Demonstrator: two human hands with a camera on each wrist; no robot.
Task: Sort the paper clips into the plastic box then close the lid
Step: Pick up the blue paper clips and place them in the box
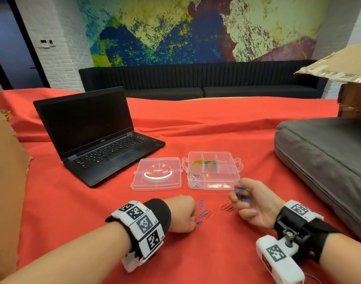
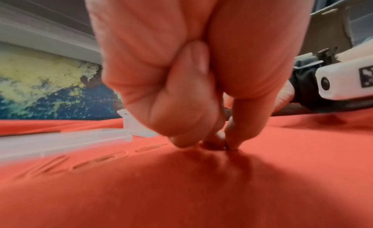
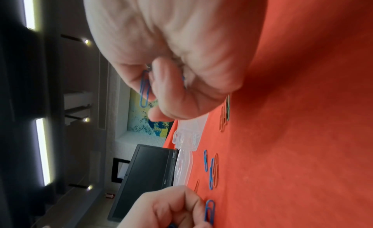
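Observation:
The clear plastic box (image 1: 233, 177) stands open, with yellow, green and white clips in separate compartments. Its lid (image 1: 171, 182) lies flat to its left. My left hand (image 1: 194, 222) is curled low on the red cloth, its fingertips (image 2: 228, 143) pinching a blue paper clip (image 1: 198, 222) that lies on the cloth. In front of the box's near right corner my right hand (image 1: 236, 194) hovers, gripping blue clips (image 3: 145, 89) between thumb and fingers. Loose blue and red clips (image 1: 204, 213) lie between the hands. A small red and green cluster (image 1: 226, 207) sits under the right fingers.
An open black laptop (image 1: 97, 138) stands at the left behind the lid. A grey cushion (image 1: 323, 160) fills the right side, with a cardboard box (image 1: 352, 95) behind it. A few red clips (image 2: 101, 161) lie on the red cloth (image 1: 196, 253) near the lid.

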